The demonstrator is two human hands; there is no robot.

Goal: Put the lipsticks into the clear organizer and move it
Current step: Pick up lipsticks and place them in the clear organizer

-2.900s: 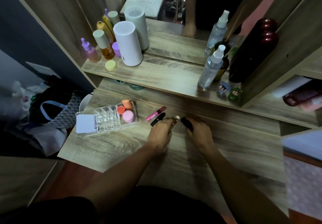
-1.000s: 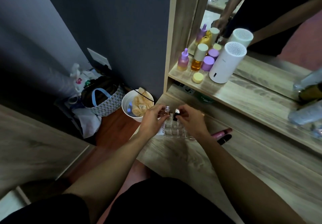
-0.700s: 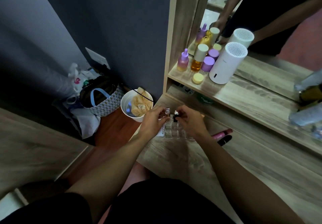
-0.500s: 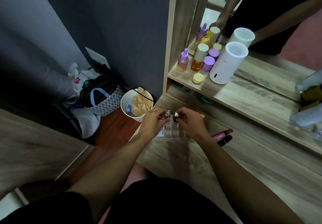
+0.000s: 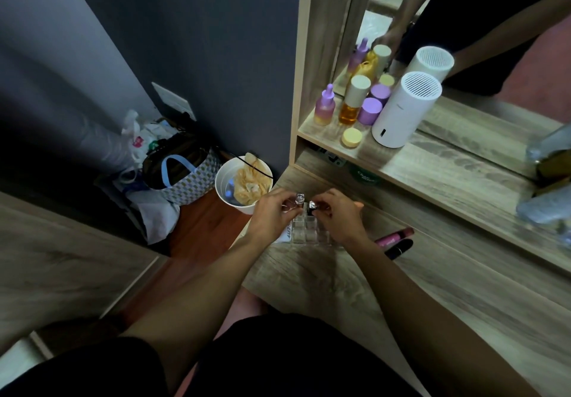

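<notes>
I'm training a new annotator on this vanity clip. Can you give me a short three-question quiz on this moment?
1. True or false: both hands are at the clear organizer, each holding a lipstick upright over its slots.
2. How many lipsticks lie loose on the desk to the right of the right hand?
A. none B. two C. four
3. Fill in: the white bucket stands on the ____ beside the desk.

Key
1. True. The left hand holds the silver-topped lipstick; the right hand holds the black lipstick.
2. B: the pink lipstick and the dark lipstick.
3. floor
</notes>
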